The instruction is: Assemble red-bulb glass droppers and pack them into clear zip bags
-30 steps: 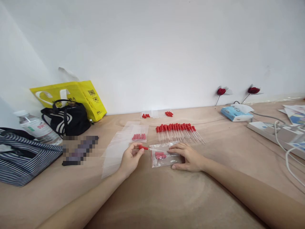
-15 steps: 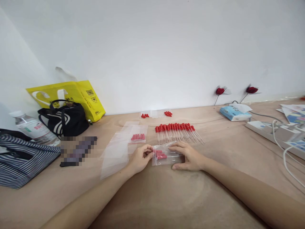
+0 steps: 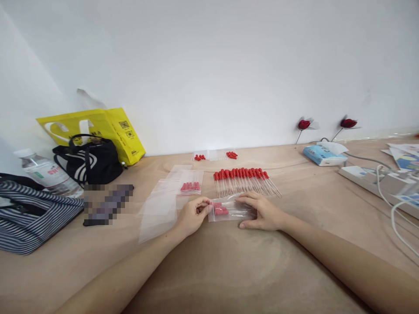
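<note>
A clear zip bag [image 3: 231, 215] lies crosswise in front of me, holding several glass droppers [image 3: 221, 210] with red rubber bulbs at its left end. My left hand [image 3: 193, 215] pinches the bag's left edge between thumb and fingers. Over the right end rests my right hand [image 3: 264, 212], fingers and thumb apart on either side of the bag. Just beyond is a row of loose red-bulbed droppers [image 3: 240, 174], stems toward me. Another filled bag [image 3: 190, 186] lies left of that row, beside overlapping flat clear bags [image 3: 159, 205].
Two more bags with red bulbs [image 3: 231, 155] lie against the wall. On the left are a yellow bag [image 3: 113, 131], a black bag [image 3: 94, 163], a bottle [image 3: 46, 172] and a striped bag [image 3: 36, 218]. Tissues [image 3: 322, 156] and a power strip [image 3: 356, 176] with cables sit right.
My right hand has shifted slightly right along the bag, and its fingers sit a little farther from the red bulbs. My left hand keeps its pinch at the bag's edge.
</note>
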The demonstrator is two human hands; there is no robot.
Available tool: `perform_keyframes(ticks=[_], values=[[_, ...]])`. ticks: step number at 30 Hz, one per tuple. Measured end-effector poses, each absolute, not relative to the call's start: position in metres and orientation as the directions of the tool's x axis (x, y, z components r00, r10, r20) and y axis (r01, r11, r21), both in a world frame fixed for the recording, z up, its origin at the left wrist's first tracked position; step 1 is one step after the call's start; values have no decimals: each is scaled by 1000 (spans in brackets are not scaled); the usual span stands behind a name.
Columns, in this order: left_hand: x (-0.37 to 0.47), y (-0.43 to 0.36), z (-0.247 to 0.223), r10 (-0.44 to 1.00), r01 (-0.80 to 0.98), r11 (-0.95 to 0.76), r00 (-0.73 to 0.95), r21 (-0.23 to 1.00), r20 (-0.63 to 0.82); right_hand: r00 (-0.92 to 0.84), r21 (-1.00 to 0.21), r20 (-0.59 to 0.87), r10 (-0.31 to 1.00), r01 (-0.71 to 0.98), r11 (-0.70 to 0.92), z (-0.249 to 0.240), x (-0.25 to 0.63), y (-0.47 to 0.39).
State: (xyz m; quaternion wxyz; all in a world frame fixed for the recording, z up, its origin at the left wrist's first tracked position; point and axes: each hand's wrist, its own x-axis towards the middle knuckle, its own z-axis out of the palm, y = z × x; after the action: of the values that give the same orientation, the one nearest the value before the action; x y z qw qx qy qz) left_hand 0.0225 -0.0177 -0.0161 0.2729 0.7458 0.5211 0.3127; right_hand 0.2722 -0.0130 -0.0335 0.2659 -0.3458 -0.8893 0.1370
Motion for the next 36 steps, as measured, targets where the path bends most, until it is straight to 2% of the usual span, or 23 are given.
perform_keyframes(ticks=[4,8,14,16,21,28,31,36], values=[[24,-16,-20,951,658,-308,216,687,220,-621,-416,380,685,547,726,-34,272,-13],[25,-17,-19,962,664,-273,172,696,213,-620,-416,374,690,553,722,-34,272,-13],[15,-19,-13,897,598,-416,392,686,203,-625,-420,365,690,550,722,-33,271,-14],[9,-17,-11,883,569,-439,418,695,214,-623,-422,363,693,553,718,-32,271,-14],[4,10,-2,967,584,-253,181,771,181,-636,-420,343,691,554,719,-30,270,-16],[39,93,2,993,647,-88,2,757,115,-645,-417,327,690,557,718,-30,271,-16],[55,116,-5,999,650,-1,-41,760,37,-653,-411,317,688,559,720,-30,271,-15],[68,128,-12,992,635,106,-20,765,-121,-653,-400,316,689,566,720,-30,270,-14]])
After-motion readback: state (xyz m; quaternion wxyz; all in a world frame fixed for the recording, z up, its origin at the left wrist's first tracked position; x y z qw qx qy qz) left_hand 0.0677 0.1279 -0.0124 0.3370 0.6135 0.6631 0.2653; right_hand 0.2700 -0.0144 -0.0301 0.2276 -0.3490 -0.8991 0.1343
